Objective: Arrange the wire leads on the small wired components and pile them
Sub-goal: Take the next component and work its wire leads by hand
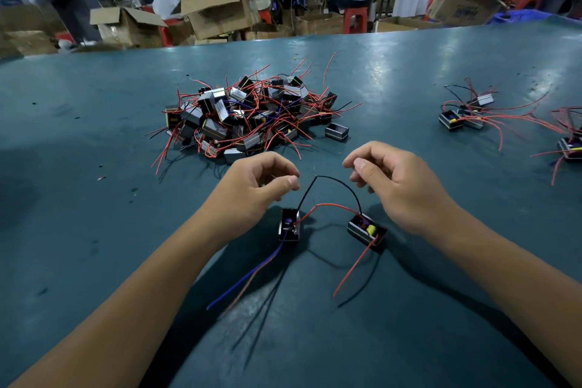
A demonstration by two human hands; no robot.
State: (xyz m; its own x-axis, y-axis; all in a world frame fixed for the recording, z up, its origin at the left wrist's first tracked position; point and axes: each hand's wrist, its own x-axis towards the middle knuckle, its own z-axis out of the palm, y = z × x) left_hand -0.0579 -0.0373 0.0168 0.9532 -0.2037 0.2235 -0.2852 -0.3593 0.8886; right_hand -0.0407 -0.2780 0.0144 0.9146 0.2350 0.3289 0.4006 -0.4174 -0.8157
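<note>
Head view: left hand (258, 189) and right hand (396, 186) hover loosely curled, grasping nothing, above two components (289, 225).

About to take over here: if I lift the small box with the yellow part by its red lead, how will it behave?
The box with the yellow part looks small and probably light, so it would likely dangle and swing. Its red lead lies in a loose curve, suggesting it is floppy. A black wire arcs over to the neighbouring box, so that one may get dragged along.
</note>
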